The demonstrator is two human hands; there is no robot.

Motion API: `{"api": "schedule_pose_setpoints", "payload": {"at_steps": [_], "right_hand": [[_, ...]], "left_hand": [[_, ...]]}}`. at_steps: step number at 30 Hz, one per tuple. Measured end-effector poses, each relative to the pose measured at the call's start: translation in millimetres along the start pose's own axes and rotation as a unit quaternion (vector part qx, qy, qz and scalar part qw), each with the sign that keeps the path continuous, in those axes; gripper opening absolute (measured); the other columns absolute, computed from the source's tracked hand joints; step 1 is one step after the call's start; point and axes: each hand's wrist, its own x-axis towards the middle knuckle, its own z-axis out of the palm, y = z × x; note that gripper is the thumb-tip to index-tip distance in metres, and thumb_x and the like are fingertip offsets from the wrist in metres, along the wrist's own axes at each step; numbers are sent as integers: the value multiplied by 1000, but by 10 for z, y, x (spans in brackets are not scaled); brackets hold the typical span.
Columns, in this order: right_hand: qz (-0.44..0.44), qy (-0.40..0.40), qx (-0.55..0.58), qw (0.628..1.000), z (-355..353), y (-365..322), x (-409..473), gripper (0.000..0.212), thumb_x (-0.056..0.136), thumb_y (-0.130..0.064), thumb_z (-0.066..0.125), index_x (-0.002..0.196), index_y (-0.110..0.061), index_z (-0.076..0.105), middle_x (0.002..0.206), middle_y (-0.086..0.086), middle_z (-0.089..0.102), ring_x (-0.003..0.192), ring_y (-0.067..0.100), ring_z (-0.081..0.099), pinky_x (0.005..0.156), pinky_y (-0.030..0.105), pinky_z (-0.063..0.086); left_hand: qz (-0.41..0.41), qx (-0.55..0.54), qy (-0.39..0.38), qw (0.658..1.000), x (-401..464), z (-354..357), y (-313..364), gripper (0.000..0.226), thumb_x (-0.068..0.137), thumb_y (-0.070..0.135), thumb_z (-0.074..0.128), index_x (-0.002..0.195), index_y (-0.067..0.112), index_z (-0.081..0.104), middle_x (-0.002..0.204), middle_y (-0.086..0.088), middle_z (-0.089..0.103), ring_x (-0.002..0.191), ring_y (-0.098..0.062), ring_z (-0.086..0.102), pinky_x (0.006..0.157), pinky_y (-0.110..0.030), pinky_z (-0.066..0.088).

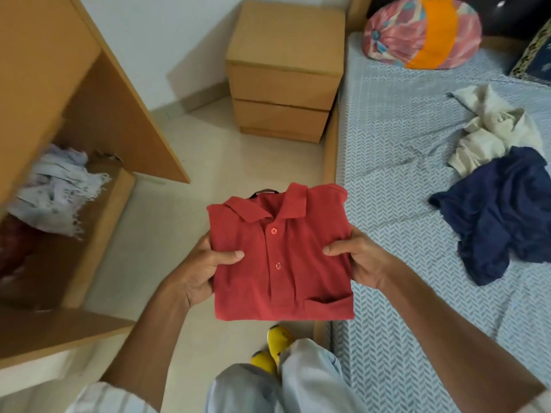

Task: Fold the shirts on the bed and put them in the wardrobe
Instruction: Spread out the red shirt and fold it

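Note:
A folded red polo shirt (280,257) is held flat in the air over the floor, between the bed and the wardrobe. My left hand (202,269) grips its left edge, thumb on top. On the right edge sits my right hand (357,257), also with the thumb on top. A crumpled cream shirt (492,129) and a crumpled navy shirt (507,216) lie on the bed (396,162) at the right. The open wooden wardrobe (98,120) stands at the left, with pale cloth (56,192) and a dark red item on its shelf.
A wooden two-drawer nightstand (283,84) stands against the far wall beside the bed. A pink and orange pillow (423,34) lies at the bed's head. The tiled floor (185,234) runs between bed and wardrobe. My legs and yellow slippers (274,344) are below the shirt.

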Motion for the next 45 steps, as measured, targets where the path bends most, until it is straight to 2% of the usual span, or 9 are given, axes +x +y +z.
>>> {"api": "schedule_pose_setpoints", "payload": {"at_steps": [3, 11, 17, 24, 29, 36, 40, 42, 45], "right_hand": [[10, -13, 3, 1000, 347, -588, -475, 66, 67, 7, 68, 129, -11, 57, 127, 17, 65, 117, 37, 63, 102, 52, 48], [-29, -34, 0, 999, 1189, -1915, -1282, 63, 64, 7, 67, 123, -10, 59, 119, 14, 70, 108, 31, 68, 93, 45, 54], [-41, -72, -50, 995, 1743, -2491, -1219, 60, 62, 7, 66, 118, -13, 62, 114, 10, 73, 104, 29, 70, 89, 43, 56], [-3, -137, -136, 981, 2779, -2883, -498, 68, 59, 6, 69, 125, -6, 59, 115, 13, 72, 103, 31, 70, 87, 43, 56], [15, -203, -183, 962, 3703, -3120, 210, 70, 64, 12, 66, 128, -16, 59, 118, 12, 71, 107, 32, 69, 81, 40, 59], [69, -241, -260, 933, 5057, -3302, 1244, 65, 78, 16, 62, 128, -25, 56, 117, 8, 71, 105, 29, 69, 77, 38, 59], [91, -277, -301, 908, 5687, -3214, 1686, 73, 78, 14, 65, 137, -25, 49, 128, 9, 65, 115, 31, 63, 89, 44, 55], [95, -287, -326, 896, 6019, -3115, 1889, 72, 76, 11, 69, 131, -33, 52, 132, 8, 61, 118, 30, 60, 97, 48, 51], [106, -312, -367, 870, 6389, -2935, 2093, 79, 73, 7, 73, 133, -41, 51, 134, 3, 59, 121, 28, 58, 105, 53, 46]], "left_hand": [[-22, 3, 14, 1000, -554, 200, 693, 65, 64, -2, 73, 127, 10, 59, 116, -14, 71, 103, -29, 70, 77, -38, 60], [18, -11, 41, 999, -1512, 564, 2120, 64, 69, -9, 73, 127, 13, 58, 114, -10, 73, 102, -27, 71, 78, -39, 60], [53, -33, 84, 995, -1821, 450, 2650, 54, 84, -13, 63, 127, 18, 56, 111, -5, 74, 100, -23, 72, 77, -38, 60], [84, -85, 145, 982, -2080, -372, 3101, 62, 80, -10, 68, 131, 23, 54, 118, -6, 71, 107, -25, 69, 82, -42, 57], [111, -59, 201, 972, -2069, -1181, 3440, 75, 82, -9, 69, 141, 30, 44, 128, -6, 64, 116, -24, 63, 98, -46, 52], [83, -63, 277, 955, -1972, -2358, 3908, 76, 87, 0, 68, 145, 41, 42, 127, 5, 66, 116, -15, 62, 103, -43, 48], [74, -97, 342, 932, -2057, -2783, 3934, 63, 88, 1, 67, 138, 35, 49, 126, 1, 63, 113, -16, 61, 103, -41, 48], [72, -140, 386, 909, -2141, -2966, 3882, 56, 90, 2, 66, 131, 36, 50, 122, 1, 63, 109, -16, 61, 100, -42, 50], [71, -190, 422, 883, -2280, -3128, 3758, 61, 90, 6, 67, 140, 33, 46, 126, 1, 63, 112, -18, 62, 98, -45, 51]]}}
